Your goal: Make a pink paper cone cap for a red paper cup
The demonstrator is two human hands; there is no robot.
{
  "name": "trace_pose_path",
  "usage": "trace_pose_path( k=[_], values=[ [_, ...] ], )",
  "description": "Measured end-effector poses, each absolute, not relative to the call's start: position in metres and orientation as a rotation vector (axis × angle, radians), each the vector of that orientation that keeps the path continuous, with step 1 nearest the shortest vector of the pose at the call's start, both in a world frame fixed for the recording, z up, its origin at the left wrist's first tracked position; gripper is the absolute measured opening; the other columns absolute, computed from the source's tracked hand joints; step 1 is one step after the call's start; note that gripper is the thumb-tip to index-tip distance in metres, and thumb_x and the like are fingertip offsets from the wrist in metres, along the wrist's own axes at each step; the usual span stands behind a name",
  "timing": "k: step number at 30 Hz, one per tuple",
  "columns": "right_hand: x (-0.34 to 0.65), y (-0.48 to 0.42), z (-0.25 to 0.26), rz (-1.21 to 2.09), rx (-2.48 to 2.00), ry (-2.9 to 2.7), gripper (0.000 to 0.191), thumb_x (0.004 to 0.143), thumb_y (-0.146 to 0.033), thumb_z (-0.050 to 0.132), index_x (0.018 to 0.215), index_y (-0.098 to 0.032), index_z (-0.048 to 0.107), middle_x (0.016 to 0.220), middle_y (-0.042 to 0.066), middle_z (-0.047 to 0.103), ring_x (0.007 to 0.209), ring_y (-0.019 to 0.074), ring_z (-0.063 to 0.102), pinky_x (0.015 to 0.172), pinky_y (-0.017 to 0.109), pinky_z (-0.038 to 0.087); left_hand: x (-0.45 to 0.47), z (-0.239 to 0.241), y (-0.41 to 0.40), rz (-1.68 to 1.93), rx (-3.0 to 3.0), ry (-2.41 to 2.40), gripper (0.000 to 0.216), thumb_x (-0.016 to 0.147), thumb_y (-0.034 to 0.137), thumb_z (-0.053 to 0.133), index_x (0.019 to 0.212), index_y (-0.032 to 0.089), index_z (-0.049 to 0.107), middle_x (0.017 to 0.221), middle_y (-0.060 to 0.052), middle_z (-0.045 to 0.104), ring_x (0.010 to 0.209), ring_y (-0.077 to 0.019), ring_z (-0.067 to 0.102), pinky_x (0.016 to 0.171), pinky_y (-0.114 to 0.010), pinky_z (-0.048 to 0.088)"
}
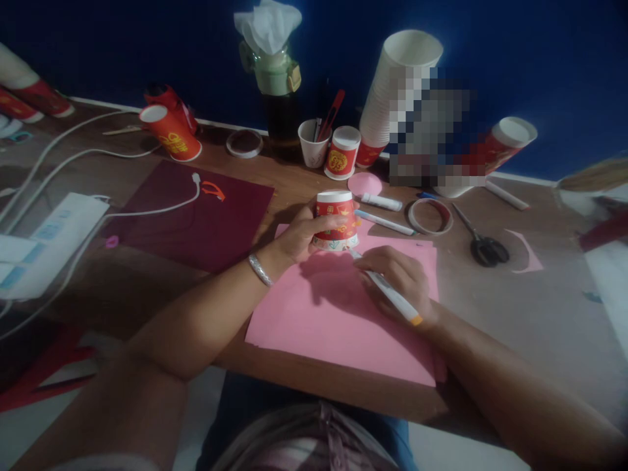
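Note:
My left hand (pixel 299 235) is wrapped round a red patterned paper cup (pixel 336 219) that stands upside down on a pink paper sheet (pixel 338 314). My right hand (pixel 397 281) grips a white pen with an orange end (pixel 395 297). The pen's tip touches the pink sheet at the cup's base. A silver bracelet (pixel 260 269) sits on my left wrist.
Scissors (pixel 483 245), a tape ring (pixel 430 216), white markers (pixel 383 212) and a pink paper disc (pixel 364 184) lie behind the sheet. A tall stack of white cups (pixel 397 85), more red cups (pixel 342 152), a dark red sheet (pixel 196 216) and white cables (pixel 73 163) crowd the desk.

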State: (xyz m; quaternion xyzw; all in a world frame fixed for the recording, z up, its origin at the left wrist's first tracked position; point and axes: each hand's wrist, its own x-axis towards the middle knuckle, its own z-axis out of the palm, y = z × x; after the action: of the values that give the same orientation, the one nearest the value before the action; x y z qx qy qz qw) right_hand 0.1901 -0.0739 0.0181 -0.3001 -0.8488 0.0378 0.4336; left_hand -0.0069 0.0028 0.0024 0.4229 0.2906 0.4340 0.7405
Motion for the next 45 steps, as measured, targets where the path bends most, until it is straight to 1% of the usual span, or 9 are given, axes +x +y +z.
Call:
trace_pose_path(
  k=[3,8,13,17,24,29,34,42,45],
  values=[
    [0.1908,-0.0738,0.0174,0.096,-0.742,-2.112,0.014,0.098,-0.012,0.063,0.111,-0.018,0.063,0.088,0.007,0.072,0.077,0.0181,0.072,0.067,0.030,0.061,-0.0069,0.0045,0.0023,0.951,0.930,0.658,0.042,0.077,0.033,0.084,0.112,0.015,0.072,0.099,-0.008,0.075,0.087,-0.0205,0.073,0.080,-0.034,0.058],
    [0.1910,-0.0740,0.0163,0.087,-0.745,-2.102,0.017,0.098,-0.012,0.063,0.113,-0.019,0.064,0.088,0.006,0.073,0.079,0.0181,0.072,0.067,0.030,0.061,-0.0054,0.0090,0.0009,0.936,0.908,0.643,0.048,0.071,0.033,0.087,0.112,0.014,0.070,0.097,-0.008,0.075,0.083,-0.0204,0.072,0.072,-0.032,0.057],
    [0.1895,-0.0737,0.0160,0.097,-0.749,-2.099,0.014,0.099,-0.013,0.063,0.111,-0.019,0.064,0.087,0.006,0.072,0.076,0.0178,0.071,0.066,0.030,0.060,-0.0050,0.0097,0.0005,0.921,0.894,0.646,0.046,0.070,0.034,0.087,0.108,0.015,0.067,0.094,-0.008,0.075,0.080,-0.0201,0.071,0.072,-0.034,0.057],
    [0.1893,-0.0733,0.0163,0.083,-0.751,-2.097,0.012,0.099,-0.014,0.063,0.109,-0.018,0.064,0.087,0.006,0.072,0.076,0.0180,0.071,0.066,0.029,0.060,-0.0055,0.0083,0.0011,0.931,0.891,0.641,0.050,0.069,0.033,0.088,0.110,0.016,0.065,0.093,-0.007,0.074,0.079,-0.0204,0.071,0.071,-0.034,0.057],
    [0.1898,-0.0732,0.0165,0.092,-0.761,-2.098,0.014,0.098,-0.013,0.062,0.111,-0.018,0.064,0.086,0.006,0.073,0.077,0.0184,0.072,0.067,0.029,0.060,-0.0056,0.0086,0.0010,0.937,0.934,0.670,0.049,0.071,0.034,0.086,0.113,0.015,0.068,0.094,-0.007,0.074,0.082,-0.0207,0.072,0.074,-0.034,0.058],
    [0.1893,-0.0726,0.0163,0.098,-0.764,-2.102,0.013,0.099,-0.014,0.062,0.110,-0.019,0.065,0.085,0.005,0.072,0.075,0.0180,0.071,0.066,0.029,0.060,-0.0052,0.0089,0.0008,0.930,0.931,0.666,0.051,0.071,0.034,0.086,0.115,0.016,0.067,0.095,-0.007,0.074,0.082,-0.0208,0.071,0.072,-0.034,0.056],
    [0.1888,-0.0722,0.0159,0.106,-0.755,-2.101,0.011,0.099,-0.014,0.063,0.108,-0.017,0.066,0.086,0.007,0.073,0.077,0.0180,0.072,0.068,0.029,0.059,-0.0048,0.0095,-0.0002,0.940,0.928,0.664,0.050,0.070,0.032,0.087,0.113,0.017,0.066,0.094,-0.006,0.074,0.079,-0.0191,0.069,0.072,-0.032,0.056],
    [0.1890,-0.0733,0.0159,0.135,-0.738,-2.139,0.011,0.100,-0.016,0.062,0.111,-0.018,0.066,0.090,0.007,0.074,0.079,0.0185,0.073,0.067,0.030,0.060,-0.0056,0.0075,-0.0007,0.915,0.962,0.636,0.046,0.073,0.033,0.085,0.112,0.016,0.068,0.094,-0.007,0.074,0.081,-0.0196,0.070,0.075,-0.033,0.055],
    [0.1896,-0.0748,0.0161,0.129,-0.696,-2.149,0.012,0.099,-0.016,0.062,0.111,-0.018,0.066,0.089,0.007,0.074,0.078,0.0187,0.073,0.067,0.031,0.061,-0.0059,0.0045,-0.0002,0.921,0.918,0.634,0.046,0.073,0.033,0.086,0.112,0.018,0.068,0.092,-0.004,0.073,0.082,-0.0189,0.070,0.075,-0.033,0.055]
  ],
)
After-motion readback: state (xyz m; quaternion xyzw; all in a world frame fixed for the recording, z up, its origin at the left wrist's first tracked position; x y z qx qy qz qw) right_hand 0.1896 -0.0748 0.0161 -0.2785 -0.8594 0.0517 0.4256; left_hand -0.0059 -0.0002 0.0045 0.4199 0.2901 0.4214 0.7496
